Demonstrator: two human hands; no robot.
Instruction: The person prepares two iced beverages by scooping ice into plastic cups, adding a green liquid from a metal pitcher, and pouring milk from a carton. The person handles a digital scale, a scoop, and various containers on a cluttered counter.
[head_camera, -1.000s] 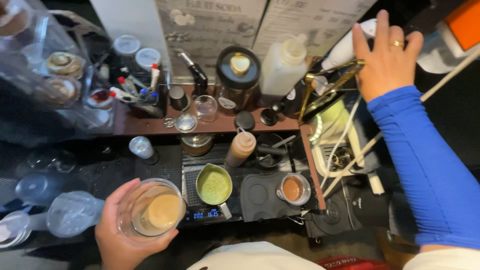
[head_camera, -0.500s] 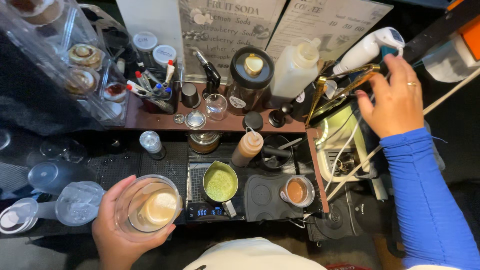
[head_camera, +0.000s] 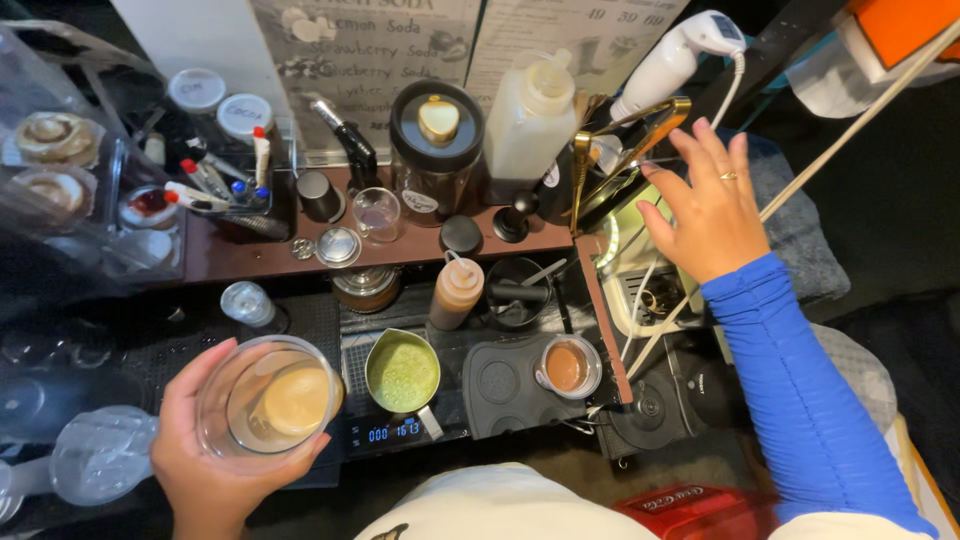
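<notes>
Overhead, right hand (head_camera: 712, 215) splayed, left hand (head_camera: 205, 470) cupping cup (head_camera: 268, 398)

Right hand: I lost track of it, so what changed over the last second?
The right hand came down from the white handheld device toward the gold tongs, fingers spread, holding nothing. The left hand still grips the clear cup; the green pitcher stayed on the scale.

The right hand (head_camera: 708, 210) came down off the white scanner (head_camera: 672, 62) — fingers spread now, hovering near the gold tongs (head_camera: 622, 140).
</notes>
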